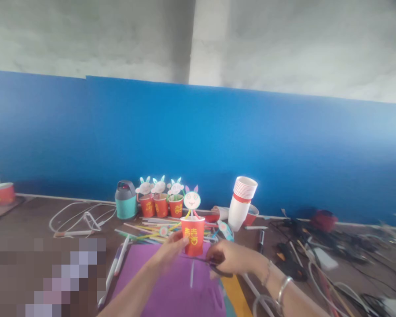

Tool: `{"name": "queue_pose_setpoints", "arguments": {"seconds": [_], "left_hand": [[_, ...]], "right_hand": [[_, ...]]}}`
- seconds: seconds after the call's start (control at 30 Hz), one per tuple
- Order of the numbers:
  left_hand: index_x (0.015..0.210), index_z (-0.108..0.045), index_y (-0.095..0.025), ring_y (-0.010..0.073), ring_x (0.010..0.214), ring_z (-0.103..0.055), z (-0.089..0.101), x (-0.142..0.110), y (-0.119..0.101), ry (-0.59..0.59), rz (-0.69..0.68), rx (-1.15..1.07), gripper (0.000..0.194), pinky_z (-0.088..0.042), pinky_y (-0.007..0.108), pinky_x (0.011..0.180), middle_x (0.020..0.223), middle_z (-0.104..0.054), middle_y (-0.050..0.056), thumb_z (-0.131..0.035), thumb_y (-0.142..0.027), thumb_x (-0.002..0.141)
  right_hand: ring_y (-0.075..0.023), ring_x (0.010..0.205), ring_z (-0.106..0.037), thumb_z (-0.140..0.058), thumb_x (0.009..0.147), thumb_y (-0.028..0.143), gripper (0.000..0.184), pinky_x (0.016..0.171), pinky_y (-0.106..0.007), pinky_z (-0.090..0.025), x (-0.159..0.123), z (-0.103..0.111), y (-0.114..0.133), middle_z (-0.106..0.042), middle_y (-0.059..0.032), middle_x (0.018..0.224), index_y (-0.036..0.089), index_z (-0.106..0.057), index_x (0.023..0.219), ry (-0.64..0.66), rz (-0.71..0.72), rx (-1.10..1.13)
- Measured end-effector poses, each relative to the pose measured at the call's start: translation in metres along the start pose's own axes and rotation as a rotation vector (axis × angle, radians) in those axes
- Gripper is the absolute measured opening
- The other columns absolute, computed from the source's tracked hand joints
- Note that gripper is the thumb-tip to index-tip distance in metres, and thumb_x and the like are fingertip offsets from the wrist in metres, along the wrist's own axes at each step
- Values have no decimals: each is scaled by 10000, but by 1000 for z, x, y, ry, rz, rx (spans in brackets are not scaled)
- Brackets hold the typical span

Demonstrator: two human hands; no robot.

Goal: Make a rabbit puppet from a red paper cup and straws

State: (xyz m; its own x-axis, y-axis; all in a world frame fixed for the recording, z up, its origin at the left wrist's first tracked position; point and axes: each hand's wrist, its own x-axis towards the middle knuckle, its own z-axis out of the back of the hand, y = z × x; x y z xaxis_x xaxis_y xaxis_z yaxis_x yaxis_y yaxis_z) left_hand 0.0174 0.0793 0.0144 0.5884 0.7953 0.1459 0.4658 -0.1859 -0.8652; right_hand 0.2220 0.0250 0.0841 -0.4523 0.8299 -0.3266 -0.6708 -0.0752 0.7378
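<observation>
My left hand (174,246) is closed on a red paper cup (192,231) with gold characters, held upright over a purple sheet (171,277). Out of the cup rises a white paper rabbit face (192,200) with pink ears, and yellow and red strips bend beside it. To the cup's right, my right hand (229,257) is closed around scissors (222,270) with dark handles; the thin blade points left, below the cup. A pale narrow strip (192,273) lies on the purple sheet.
Behind stand three similar red cups (161,206) with paper faces and a teal-grey container (126,200). Colourful straws (145,226) lie scattered nearby. A stack of white cups (240,202) leans at right. Cables (317,264) clutter the far right; a blue partition (198,132) closes the back.
</observation>
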Motion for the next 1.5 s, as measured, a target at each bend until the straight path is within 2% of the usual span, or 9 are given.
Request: {"name": "queue_pose_setpoints", "arguments": {"seconds": [0.27,0.4,0.57,0.67,0.73,0.9,1.0,1.13,1.5], "left_hand": [[999,-707,-150,267,885,-646,5,3,7,12,-31,13,410,-461,372,825,934,-721,117,-754,-413,688],[1105,-662,-199,294,1061,-584,1,5,3,-121,-116,25,477,-427,380,913,1115,-679,100,-773,-372,675],[1113,-652,-205,308,1145,-536,-2,3,0,-190,-140,26,482,-395,406,969,1166,-657,97,-772,-368,676],[1109,-653,-202,310,1135,-547,1,4,3,-181,-106,-29,501,-404,415,961,1173,-652,105,-786,-370,657],[1090,-660,-199,308,1128,-554,2,5,5,-168,-98,-67,499,-408,410,958,1171,-653,107,-796,-373,642],[1099,-656,-199,281,1108,-564,-2,3,5,-145,-88,-60,462,-416,366,938,1139,-664,94,-778,-343,677],[1121,-646,-193,279,1050,-592,-4,1,4,-127,-81,-37,485,-447,345,864,1113,-674,100,-767,-367,684],[1108,-655,-183,284,1005,-610,-6,1,2,-138,-90,-23,502,-452,352,840,1062,-692,105,-771,-393,667],[1073,-669,-189,276,1053,-595,11,5,8,-154,-96,-15,389,-435,373,906,1134,-675,99,-736,-342,722]], "right_hand": [[-79,488,-392,-684,635,312,219,447,-198,-267,-6,0,-3,-493,59,549,181,-692,810,-38,-33,-131],[-116,546,-476,-620,605,210,323,492,-213,-302,-7,-20,-7,-583,28,635,208,-663,925,-233,-50,-371],[-185,725,-557,-609,575,203,211,585,-248,-356,-5,-48,-17,-635,-82,891,159,-655,776,-377,-87,-529],[-186,723,-559,-701,473,192,377,562,-233,-364,-4,-48,-21,-645,-54,902,178,-665,849,-294,-135,-383],[-174,691,-568,-683,501,179,370,560,-228,-383,0,-45,-21,-668,-25,823,194,-686,871,-254,-127,-202],[-203,756,-610,-603,678,273,253,698,-291,-463,30,-54,-15,-703,-60,810,149,-708,871,-522,105,362],[-155,576,-546,-652,657,330,213,586,-274,-436,48,-66,-12,-640,-27,613,130,-699,715,-641,143,539],[-99,468,-426,-650,642,331,210,494,-240,-350,56,-76,-14,-525,20,484,136,-635,566,-716,106,583],[-102,477,-439,-652,622,282,149,486,-226,-318,47,-84,-17,-533,29,481,149,-626,560,-611,-73,479]]}}
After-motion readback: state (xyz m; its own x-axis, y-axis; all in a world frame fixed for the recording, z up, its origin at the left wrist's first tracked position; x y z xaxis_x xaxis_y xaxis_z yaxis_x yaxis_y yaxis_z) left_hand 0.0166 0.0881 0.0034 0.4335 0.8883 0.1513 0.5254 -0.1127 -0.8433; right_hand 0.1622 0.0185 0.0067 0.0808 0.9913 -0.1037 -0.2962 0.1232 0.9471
